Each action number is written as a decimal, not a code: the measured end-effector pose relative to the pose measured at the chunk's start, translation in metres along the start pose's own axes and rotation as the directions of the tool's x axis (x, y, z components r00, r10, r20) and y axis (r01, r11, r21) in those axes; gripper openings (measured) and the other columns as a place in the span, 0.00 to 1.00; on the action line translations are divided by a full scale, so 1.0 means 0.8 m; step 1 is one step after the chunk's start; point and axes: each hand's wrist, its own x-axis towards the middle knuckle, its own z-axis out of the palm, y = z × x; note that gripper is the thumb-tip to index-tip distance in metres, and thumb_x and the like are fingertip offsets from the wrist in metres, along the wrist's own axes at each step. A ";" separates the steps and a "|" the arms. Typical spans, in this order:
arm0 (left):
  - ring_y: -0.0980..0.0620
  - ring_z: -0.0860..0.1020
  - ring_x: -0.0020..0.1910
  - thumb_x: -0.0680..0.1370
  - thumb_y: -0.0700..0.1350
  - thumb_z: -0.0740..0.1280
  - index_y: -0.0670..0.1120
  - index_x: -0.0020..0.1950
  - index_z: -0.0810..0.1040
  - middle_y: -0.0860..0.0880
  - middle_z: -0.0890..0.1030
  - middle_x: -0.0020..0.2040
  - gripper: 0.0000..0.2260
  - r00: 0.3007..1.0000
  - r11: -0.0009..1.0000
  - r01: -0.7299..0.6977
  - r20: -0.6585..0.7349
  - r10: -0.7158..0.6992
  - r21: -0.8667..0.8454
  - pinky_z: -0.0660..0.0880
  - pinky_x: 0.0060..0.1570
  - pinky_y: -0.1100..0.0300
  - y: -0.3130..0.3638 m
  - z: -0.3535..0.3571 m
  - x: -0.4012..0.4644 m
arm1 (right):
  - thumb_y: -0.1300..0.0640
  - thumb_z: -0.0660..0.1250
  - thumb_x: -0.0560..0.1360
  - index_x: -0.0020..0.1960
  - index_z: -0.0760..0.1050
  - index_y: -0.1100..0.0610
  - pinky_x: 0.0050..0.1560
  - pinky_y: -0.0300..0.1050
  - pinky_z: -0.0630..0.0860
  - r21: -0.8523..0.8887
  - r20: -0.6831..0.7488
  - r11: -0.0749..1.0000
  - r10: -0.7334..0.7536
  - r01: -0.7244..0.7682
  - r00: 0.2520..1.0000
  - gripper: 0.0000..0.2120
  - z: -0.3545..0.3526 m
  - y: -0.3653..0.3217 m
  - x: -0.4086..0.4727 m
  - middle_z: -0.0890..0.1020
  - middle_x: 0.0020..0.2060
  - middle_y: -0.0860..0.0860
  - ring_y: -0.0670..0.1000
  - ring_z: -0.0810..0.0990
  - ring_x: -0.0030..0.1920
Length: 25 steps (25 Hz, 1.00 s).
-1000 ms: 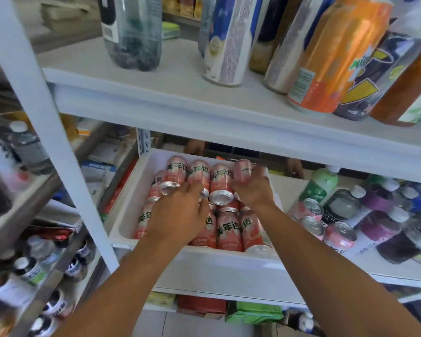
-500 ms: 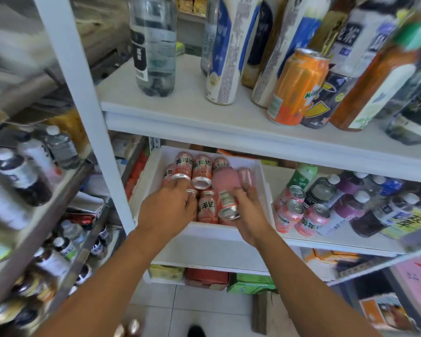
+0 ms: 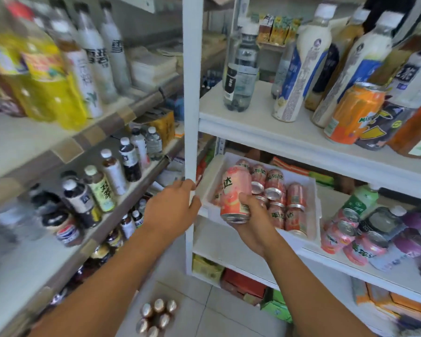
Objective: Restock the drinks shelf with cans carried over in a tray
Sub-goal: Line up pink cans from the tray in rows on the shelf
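A white tray (image 3: 312,207) holding several pink cans (image 3: 274,181) rests on the middle shelf (image 3: 229,242) of the white rack. My right hand (image 3: 253,222) grips one pink can (image 3: 236,194) from below, lifted upright in front of the tray's left part. My left hand (image 3: 171,210) touches the rack's white upright post (image 3: 191,93) at the tray's left corner and holds nothing. More pink cans (image 3: 345,229) lie stacked on the shelf right of the tray.
Bottles and an orange can (image 3: 353,113) crowd the upper shelf. Dark and purple bottles (image 3: 408,229) stand right of the pink cans. A second rack at left holds several bottles (image 3: 107,176). Small bottles (image 3: 156,314) sit on the tiled floor between my arms.
My right hand has lifted a pink can out of the tray and brought it left and towards me. My left hand left the cans and moved to the post. The view swung left.
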 end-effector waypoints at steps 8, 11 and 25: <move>0.44 0.78 0.50 0.81 0.54 0.56 0.50 0.61 0.71 0.50 0.77 0.57 0.13 0.945 0.949 0.300 -0.167 -0.282 0.100 0.74 0.38 0.53 -0.037 -0.093 -0.102 | 0.55 0.74 0.70 0.68 0.69 0.57 0.50 0.54 0.80 -0.138 0.330 0.990 0.081 -0.037 0.940 0.29 0.113 0.011 -0.030 0.81 0.56 0.58 0.57 0.82 0.53; 0.43 0.79 0.49 0.81 0.54 0.56 0.50 0.62 0.71 0.49 0.77 0.57 0.14 0.893 0.896 0.423 -0.228 -0.387 0.136 0.71 0.37 0.54 -0.058 -0.127 -0.154 | 0.57 0.76 0.64 0.65 0.69 0.51 0.53 0.54 0.80 -0.276 0.416 0.959 0.052 0.071 0.908 0.32 0.168 0.032 -0.047 0.81 0.55 0.53 0.53 0.82 0.53; 0.46 0.78 0.53 0.80 0.53 0.59 0.52 0.62 0.72 0.51 0.78 0.59 0.13 0.565 0.627 0.776 -0.524 -0.638 0.074 0.76 0.47 0.52 -0.210 -0.318 -0.443 | 0.53 0.79 0.60 0.61 0.73 0.51 0.58 0.52 0.79 -0.375 0.769 0.871 0.102 0.316 0.631 0.32 0.463 0.186 -0.186 0.84 0.54 0.50 0.51 0.82 0.57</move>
